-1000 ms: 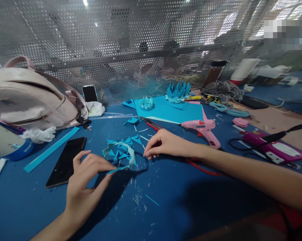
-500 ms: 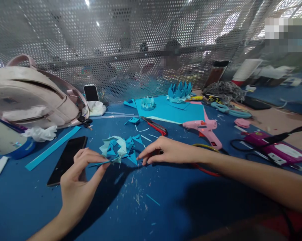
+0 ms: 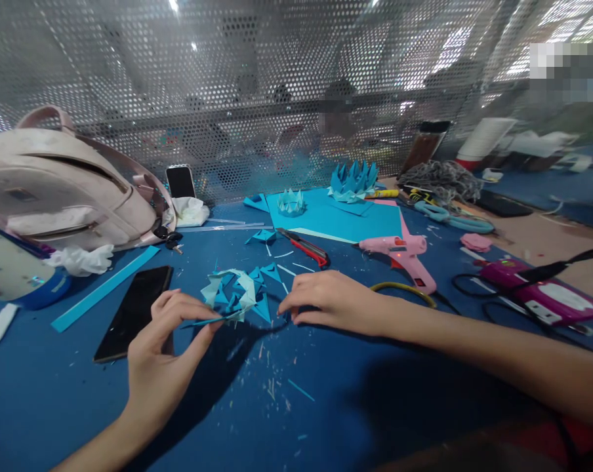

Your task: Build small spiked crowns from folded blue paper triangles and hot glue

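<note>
Folded paper ring: featherweight, a bit springy, easy to crush

Biggest first: the blue bench fills most of the view, with a bright blue paper sheet towards the back and a spiky paper crown standing on it. The pink glue gun lies off to the right, well apart from the work.

Then the hands. Left hand has thumb and fingers pinched tight on a thin blue flap. Right hand is just beside the ring on its right, fingers curled in close together; can't tell if there's anything between them.

The folded paper ring sits between the two hands, low at the bench. Can't tell if its whole base touches down. I'd guess it weighs next to nothing, grips fine dry, and is stiff along the creases but floppy across the ring.

The blue flap sticks out at the near left, and it looks like a decent handle: flat, easy to pinch. Otherwise I'd go for the doubled folds, lightly.

Smallest bit: the blue points. Those probably bend first, so I wouldn't grab there
</note>
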A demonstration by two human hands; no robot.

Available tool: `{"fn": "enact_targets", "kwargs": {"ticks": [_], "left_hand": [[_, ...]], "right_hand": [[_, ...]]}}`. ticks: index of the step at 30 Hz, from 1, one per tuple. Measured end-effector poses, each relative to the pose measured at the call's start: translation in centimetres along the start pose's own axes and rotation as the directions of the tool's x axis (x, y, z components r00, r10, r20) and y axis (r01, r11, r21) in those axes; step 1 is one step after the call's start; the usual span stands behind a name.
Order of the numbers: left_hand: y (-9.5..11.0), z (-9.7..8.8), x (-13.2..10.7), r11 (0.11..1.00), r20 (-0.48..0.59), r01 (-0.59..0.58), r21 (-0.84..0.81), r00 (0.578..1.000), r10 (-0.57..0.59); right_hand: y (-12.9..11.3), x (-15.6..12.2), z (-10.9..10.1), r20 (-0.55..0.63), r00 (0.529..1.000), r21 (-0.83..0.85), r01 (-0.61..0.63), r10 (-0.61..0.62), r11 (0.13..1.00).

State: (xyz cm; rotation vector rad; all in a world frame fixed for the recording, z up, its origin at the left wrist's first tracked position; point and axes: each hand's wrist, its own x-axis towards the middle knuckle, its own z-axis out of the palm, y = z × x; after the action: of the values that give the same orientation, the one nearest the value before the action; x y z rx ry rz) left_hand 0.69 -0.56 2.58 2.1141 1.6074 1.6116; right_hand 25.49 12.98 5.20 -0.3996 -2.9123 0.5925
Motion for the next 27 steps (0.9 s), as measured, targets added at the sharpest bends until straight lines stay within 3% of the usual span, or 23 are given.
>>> {"fn": "enact_targets", "kwargs": {"ticks": [8,20,27], "left_hand": [[0.0,0.0,0.0,0.999,0.025,0.031,-0.010,0.999,-0.031],[0.0,0.2,0.1,0.999,0.056,0.037,-0.012,0.998,-0.036],[-0.3,0.3,0.0,0.999,0.072,0.050,-0.002,0.996,-0.050]], "right_hand": [[0.4,0.3,-0.4,0.055,0.998,-0.037,-0.037,0.039,0.999],[0.2,0.8,1.4,0.036,0.990,0.017,-0.139,0.138,0.990],[-0.6,0.5,1.7,0.055,0.994,-0.101,-0.091,0.097,0.991]]}}
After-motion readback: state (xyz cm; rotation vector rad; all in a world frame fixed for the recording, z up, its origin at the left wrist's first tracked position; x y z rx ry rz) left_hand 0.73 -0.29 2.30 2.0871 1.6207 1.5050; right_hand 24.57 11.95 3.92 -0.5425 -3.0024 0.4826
